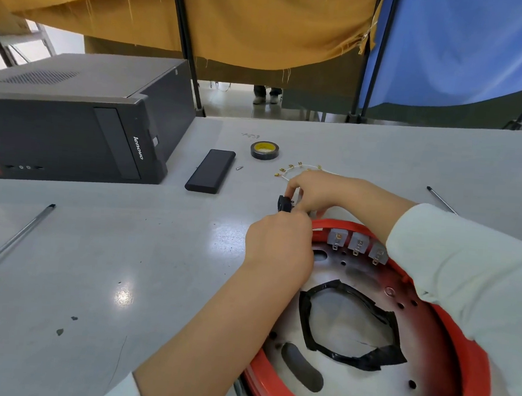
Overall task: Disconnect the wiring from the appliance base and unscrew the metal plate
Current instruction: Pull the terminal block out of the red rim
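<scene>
Long screwdriver: lies on the table far left, untouched; probably kept for the plate screws.
Computer case: at the back left, out of the work.
Left hand: fingers curled round a small black connector at the far rim of the base, I judge to steady it.
Right hand: fingertips pinch the same connector from above, seemingly to pull the wiring off.
White wires: already loose, just behind the hands.
Appliance base: red ring near the person; its metal plate is not yet unscrewed.
</scene>
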A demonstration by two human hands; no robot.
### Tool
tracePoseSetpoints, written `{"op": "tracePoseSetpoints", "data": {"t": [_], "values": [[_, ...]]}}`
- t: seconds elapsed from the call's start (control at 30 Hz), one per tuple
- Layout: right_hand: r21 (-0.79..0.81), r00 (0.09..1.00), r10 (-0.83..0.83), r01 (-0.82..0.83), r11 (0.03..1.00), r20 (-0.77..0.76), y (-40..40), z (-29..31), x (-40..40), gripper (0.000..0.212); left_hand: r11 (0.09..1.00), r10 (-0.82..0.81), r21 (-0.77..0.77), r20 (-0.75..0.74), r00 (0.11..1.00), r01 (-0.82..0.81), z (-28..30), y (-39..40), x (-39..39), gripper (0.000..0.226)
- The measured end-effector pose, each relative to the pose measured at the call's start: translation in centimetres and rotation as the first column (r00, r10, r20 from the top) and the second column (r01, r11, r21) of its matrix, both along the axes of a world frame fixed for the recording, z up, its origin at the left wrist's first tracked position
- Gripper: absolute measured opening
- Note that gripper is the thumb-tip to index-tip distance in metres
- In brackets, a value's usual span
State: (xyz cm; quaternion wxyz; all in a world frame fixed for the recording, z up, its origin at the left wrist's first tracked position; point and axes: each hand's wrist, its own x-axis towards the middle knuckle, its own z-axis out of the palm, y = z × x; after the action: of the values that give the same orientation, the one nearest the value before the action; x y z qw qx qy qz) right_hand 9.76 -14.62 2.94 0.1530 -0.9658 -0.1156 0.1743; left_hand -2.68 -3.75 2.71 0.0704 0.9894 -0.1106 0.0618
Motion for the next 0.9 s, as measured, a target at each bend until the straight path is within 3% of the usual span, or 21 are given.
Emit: {"op": "tracePoseSetpoints", "data": {"t": [0.13, 0.3, 0.47, 0.53, 0.63, 0.7, 0.77, 0.9], "values": [[-0.041, 0.996, 0.083, -0.082, 0.996, 0.043, 1.6, -0.2, -0.1, 0.028, 1.000, -0.001, 0.012, -0.001, 1.000, 0.001, -0.1, -0.1, 0.1, 0.023], [-0.146, 0.979, 0.187, -0.174, 0.974, 0.084, 2.7, -0.3, -0.1, 0.034, 1.000, 0.005, 0.028, -0.003, 1.000, -0.005, 0.1, -0.2, -0.1, 0.023], [-0.175, 0.982, 0.160, -0.141, 0.974, 0.099, 1.3, 0.7, -1.2, 0.054, 1.000, 0.012, 0.019, 0.013, 1.000, -0.012, -0.1, -0.1, 0.1, 0.023], [-0.199, 0.965, 0.161, -0.120, 0.973, 0.205, 0.3, 1.3, -2.2, 0.052, 1.000, 0.013, 0.027, 0.024, 1.000, -0.014, -0.1, 0.0, 0.1, 0.026], [-0.054, 0.924, 0.091, -0.076, 0.996, 0.372, -1.8, 2.0, -4.9, 0.038, 1.000, 0.004, 0.020, 0.017, 1.000, -0.004, -0.1, -0.1, 0.1, 0.025], [0.128, 0.939, -0.007, -0.040, 0.991, 0.344, -3.3, 1.8, -7.5, 0.032, 1.000, 0.011, 0.002, 0.008, 1.000, -0.011, -0.1, -0.1, 0.2, 0.024], [0.213, 0.948, -0.090, 0.025, 0.977, 0.304, -4.5, 1.0, -10.3, 0.031, 0.999, 0.037, -0.014, -0.004, 0.999, -0.037, 0.0, -0.2, 0.3, 0.027], [-0.056, 0.910, -0.016, 0.043, 0.997, 0.414, -5.3, -0.3, -13.1, 0.039, 0.996, 0.094, 0.005, -0.041, 0.995, -0.094, 0.0, -0.8, 0.4, 0.029]]}}
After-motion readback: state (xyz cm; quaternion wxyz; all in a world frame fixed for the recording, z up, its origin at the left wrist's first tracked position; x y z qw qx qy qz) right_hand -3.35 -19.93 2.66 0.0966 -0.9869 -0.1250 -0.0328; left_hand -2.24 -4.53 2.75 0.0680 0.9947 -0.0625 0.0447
